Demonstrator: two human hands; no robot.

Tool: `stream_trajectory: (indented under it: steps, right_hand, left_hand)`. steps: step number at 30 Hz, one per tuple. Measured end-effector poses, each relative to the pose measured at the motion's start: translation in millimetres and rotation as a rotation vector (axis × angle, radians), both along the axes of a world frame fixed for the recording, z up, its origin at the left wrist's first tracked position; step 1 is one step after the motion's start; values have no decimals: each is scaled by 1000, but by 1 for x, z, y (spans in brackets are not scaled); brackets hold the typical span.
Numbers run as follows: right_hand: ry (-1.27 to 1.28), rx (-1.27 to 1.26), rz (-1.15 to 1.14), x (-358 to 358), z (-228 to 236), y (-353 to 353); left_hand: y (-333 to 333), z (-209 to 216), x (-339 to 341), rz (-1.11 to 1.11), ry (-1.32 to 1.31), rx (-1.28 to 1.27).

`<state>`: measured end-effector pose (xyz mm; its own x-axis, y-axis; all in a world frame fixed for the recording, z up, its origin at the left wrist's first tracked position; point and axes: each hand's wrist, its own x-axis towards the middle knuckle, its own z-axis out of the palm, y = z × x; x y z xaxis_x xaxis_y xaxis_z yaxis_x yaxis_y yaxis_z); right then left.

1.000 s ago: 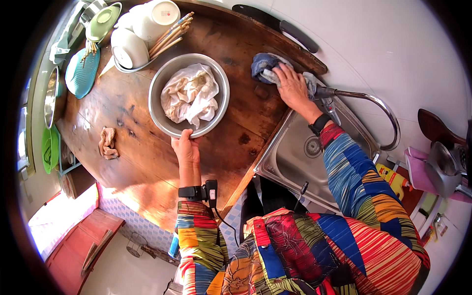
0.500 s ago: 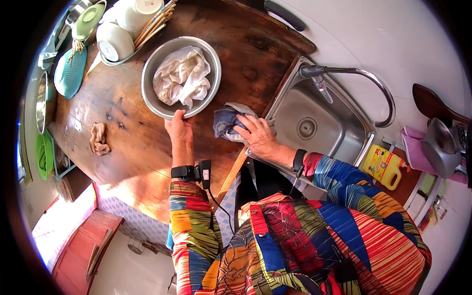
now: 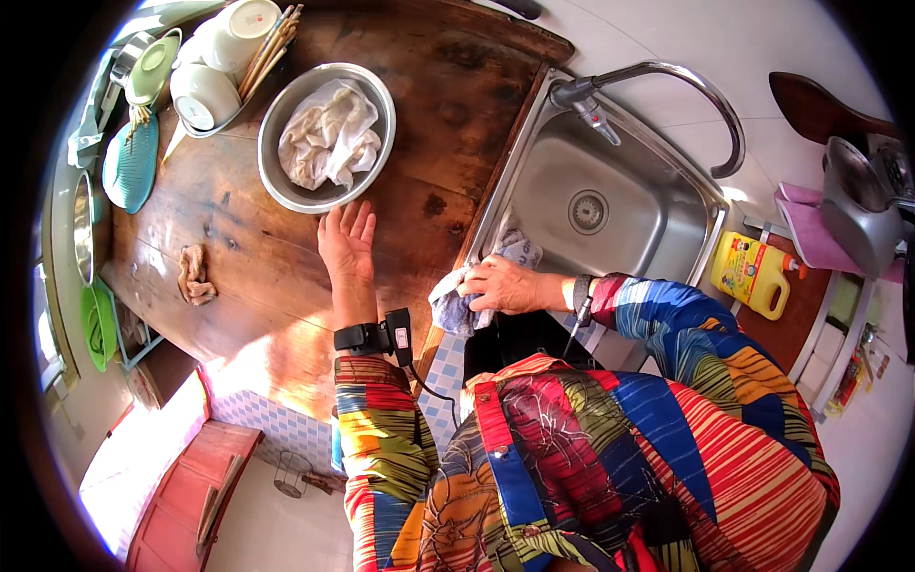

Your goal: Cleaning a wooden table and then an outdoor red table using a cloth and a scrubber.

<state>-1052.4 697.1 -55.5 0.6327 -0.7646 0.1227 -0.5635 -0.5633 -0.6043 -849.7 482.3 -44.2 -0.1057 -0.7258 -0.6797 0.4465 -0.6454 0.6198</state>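
My right hand (image 3: 503,284) is closed round a grey-blue cloth (image 3: 456,303) at the counter's front edge, beside the sink. Part of the cloth sticks out past the hand toward the sink rim. My left hand (image 3: 349,243) is palm up with its fingers spread and holds nothing. Its fingertips are just below the near rim of a metal basin (image 3: 270,157); whether they touch it I cannot tell. Inside the basin lies a crumpled white cloth (image 3: 329,133).
A steel sink (image 3: 648,205) with a curved faucet (image 3: 729,124) is at the right. Beyond it stands a yellow jug (image 3: 750,274). On the wooden counter (image 3: 257,257) lies a small brown rag (image 3: 195,275). White bowls (image 3: 205,98) and chopsticks (image 3: 270,50) are at the back left.
My left hand has come off the basin's rim and opened. My right hand has drawn the grey-blue cloth nearer to me, to the counter's edge. The view has shifted slightly.
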Motion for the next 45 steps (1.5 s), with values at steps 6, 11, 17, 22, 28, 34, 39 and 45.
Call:
stream_trajectory:
  steps: [6, 11, 17, 22, 28, 34, 39, 45]
  right_hand:
    - [-13, 237, -25, -42, 7, 72]
    - [-384, 455, -744, -63, 44, 48]
    - [-228, -192, -1152, -94, 65, -60]
    - [243, -337, -1130, -137, 42, -149]
    - [289, 111, -967, -131, 7, -150]
    - [338, 136, -909, -64, 14, -121]
    - [100, 211, -776, 23, 14, -72]
    - [-532, 1086, -322, 93, 23, -27]
  left_hand:
    - [49, 8, 2, 78, -62, 97]
    - [81, 22, -11, 2, -127, 16]
    - [102, 30, -45, -248, -212, -125]
    - [114, 21, -56, -292, -162, -133]
    - [123, 11, -27, -235, -275, -60]
    - [123, 30, -13, -191, -273, -74]
    - [123, 33, 19, -67, -290, -119]
    - [124, 37, 44, 107, -286, -191]
